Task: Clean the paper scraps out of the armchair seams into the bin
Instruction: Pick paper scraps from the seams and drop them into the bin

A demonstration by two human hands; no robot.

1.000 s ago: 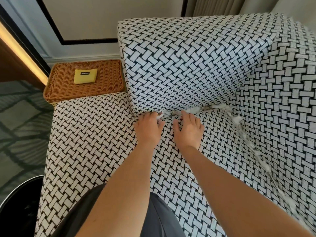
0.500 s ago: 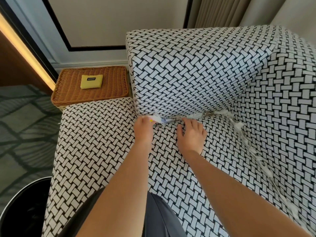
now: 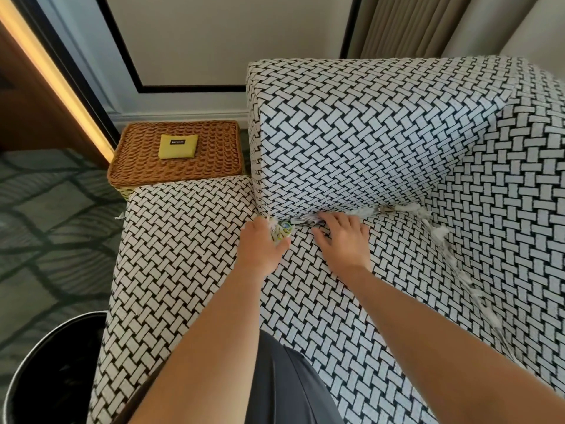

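Bin: on the floor off the seat's front left corner, dark, mouth open.

Left hand: at the seat's back edge, fingers curled round a printed scrap that is mostly clear of the seam.

Right hand: just beside it, holding nothing. Fingers are straight and spread, tips pressing the cushion down at the seam.

Judgement:
- Hold that press so the gap opens.
- Pinch each piece low and draw it slowly; torn paper probably rips.
- Collect several in the left fist before going to the bin, which is well apart.

Back-seam scraps are wedged right of the fingertips. Side-seam scraps trail from the back right corner toward the front edge.

Surface: armchair in a white-on-black basketweave cloth, soft, dimpling under the hands.

Room:
- Grey-green patterned carpet at left.
- Wicker basket behind the seat's back left corner, yellow pouch on top.
- Pale wall with dark trim.
- Curtain folds at upper right.
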